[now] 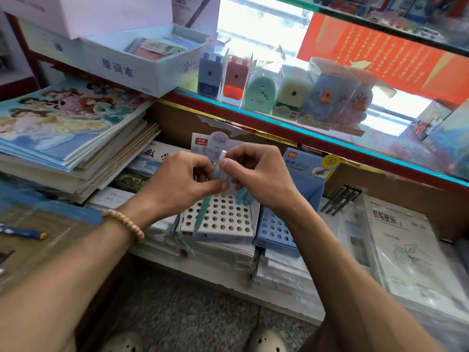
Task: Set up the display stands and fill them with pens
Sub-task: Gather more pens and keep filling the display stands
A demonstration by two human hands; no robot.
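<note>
Item: teal pen (206,207) over white display stand (220,219), near centre.
We pinched the pen with both left hand (182,184) and right hand (256,174); blue stand (275,231) sat right, unfilled. We judged a slipping grip could drop it between holes.

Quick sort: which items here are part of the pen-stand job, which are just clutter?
In the job:
- teal pen, held by left hand and right hand
- white stand, holes mostly empty
- blue stand
- black pens lying right of it

Lying about:
- boxed sharpeners on glass counter
- notebook stack
- booklet
</note>
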